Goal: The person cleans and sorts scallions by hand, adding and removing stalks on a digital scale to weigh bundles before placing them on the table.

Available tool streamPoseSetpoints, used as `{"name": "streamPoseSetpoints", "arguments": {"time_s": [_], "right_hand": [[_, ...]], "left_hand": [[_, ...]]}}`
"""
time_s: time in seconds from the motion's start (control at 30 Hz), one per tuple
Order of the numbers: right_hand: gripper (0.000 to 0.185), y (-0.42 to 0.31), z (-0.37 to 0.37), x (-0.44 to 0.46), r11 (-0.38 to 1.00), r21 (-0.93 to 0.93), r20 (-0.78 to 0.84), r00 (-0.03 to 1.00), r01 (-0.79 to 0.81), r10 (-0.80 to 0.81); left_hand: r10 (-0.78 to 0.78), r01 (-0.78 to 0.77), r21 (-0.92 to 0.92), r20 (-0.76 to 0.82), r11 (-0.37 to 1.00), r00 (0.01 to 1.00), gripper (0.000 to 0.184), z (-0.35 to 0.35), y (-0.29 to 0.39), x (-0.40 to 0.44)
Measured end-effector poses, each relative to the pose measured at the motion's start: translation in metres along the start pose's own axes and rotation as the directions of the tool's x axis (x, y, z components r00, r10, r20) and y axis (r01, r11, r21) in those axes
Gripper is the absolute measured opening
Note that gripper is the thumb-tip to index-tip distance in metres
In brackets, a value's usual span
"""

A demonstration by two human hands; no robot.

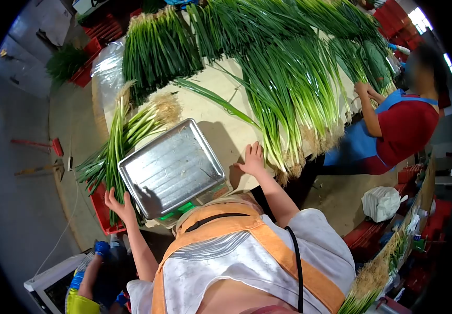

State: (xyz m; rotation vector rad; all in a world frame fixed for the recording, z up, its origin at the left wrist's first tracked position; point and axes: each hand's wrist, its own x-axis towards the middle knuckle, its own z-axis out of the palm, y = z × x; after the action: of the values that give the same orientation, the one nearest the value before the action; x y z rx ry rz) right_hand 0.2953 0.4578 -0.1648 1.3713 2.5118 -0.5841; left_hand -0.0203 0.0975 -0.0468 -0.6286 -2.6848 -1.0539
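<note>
My right hand (pixel 252 160) is open, its fingers spread on the pale tabletop (pixel 205 107) just left of a large heap of green onions (pixel 288 99) with roots toward me. My left hand (pixel 121 206) is open too, fingers apart, beside the left edge of a metal tray (pixel 173 167) and close to the leaves of a smaller pile of green onions (pixel 124 133). Whether it touches them I cannot tell. The tray holds only a few scraps and sits tilted in view on a scale, whose green part (pixel 178 209) shows beneath it.
Another person (pixel 403 123) in a blue apron handles green onions at the right. More green onions (pixel 158 49) line the far side. A red crate (pixel 103 209) stands below the left table edge. A blue-gloved hand (pixel 102 248) shows at lower left; a white bag (pixel 381 204) lies at right.
</note>
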Motion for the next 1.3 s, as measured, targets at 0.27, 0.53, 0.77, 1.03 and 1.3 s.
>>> {"name": "streamPoseSetpoints", "arguments": {"time_s": [0.27, 0.53, 0.77, 1.03, 1.3], "right_hand": [[0.038, 0.058, -0.079, 0.005, 0.9, 0.431, -0.355, 0.906, -0.059, 0.229], [0.024, 0.152, -0.061, 0.024, 0.927, 0.328, -0.4, 0.862, -0.183, 0.311], [0.051, 0.149, -0.087, 0.009, 0.931, 0.227, -0.324, 0.879, -0.286, 0.349], [0.091, 0.157, -0.086, 0.06, 0.899, 0.054, -0.141, 0.888, -0.435, 0.438], [0.059, 0.151, -0.089, 0.06, 0.915, 0.015, -0.115, 0.908, -0.403, 0.402]], "left_hand": [[-0.031, 0.032, 0.016, -0.078, 0.999, 0.997, 0.04, -0.019, -0.007, -0.05], [0.08, -0.084, 0.118, 0.039, 0.989, 0.996, 0.036, -0.049, -0.012, -0.089], [-0.275, 0.274, -0.147, 0.018, 0.95, 0.961, 0.036, -0.057, -0.038, -0.13], [-0.038, 0.038, 0.002, 0.216, 0.999, 0.976, 0.034, -0.045, 0.012, -0.129], [0.052, -0.084, 0.165, 0.191, 0.983, 0.98, 0.03, -0.05, 0.004, -0.14]]}}
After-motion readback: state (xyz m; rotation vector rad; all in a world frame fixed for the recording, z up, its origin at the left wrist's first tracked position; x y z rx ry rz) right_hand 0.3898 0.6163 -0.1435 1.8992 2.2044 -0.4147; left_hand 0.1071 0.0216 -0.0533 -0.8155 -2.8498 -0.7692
